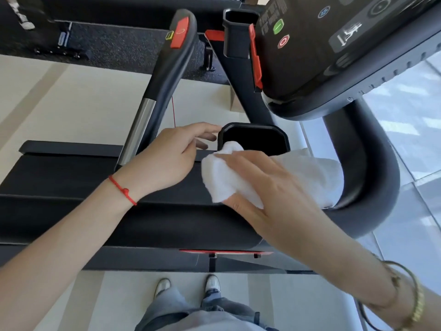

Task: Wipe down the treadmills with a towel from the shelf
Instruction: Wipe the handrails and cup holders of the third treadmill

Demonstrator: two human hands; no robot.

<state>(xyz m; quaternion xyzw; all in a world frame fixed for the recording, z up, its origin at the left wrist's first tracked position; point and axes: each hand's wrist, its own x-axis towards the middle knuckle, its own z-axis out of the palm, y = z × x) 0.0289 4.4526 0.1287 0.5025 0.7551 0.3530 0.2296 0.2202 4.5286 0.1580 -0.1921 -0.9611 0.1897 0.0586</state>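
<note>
A black treadmill fills the view, its belt running left to right below my arms. My right hand holds a white towel bunched under its fingers and presses it against the near rim of a black cup holder on the console arm. The towel's loose end drapes to the right over the curved black handrail. My left hand rests beside the cup holder's left edge, fingers relaxed and holding nothing.
The console with green and red buttons hangs at the upper right. A side handrail with a red pad and silver grip rises at the centre left. A second cup holder sits above. My shoes stand on pale floor below.
</note>
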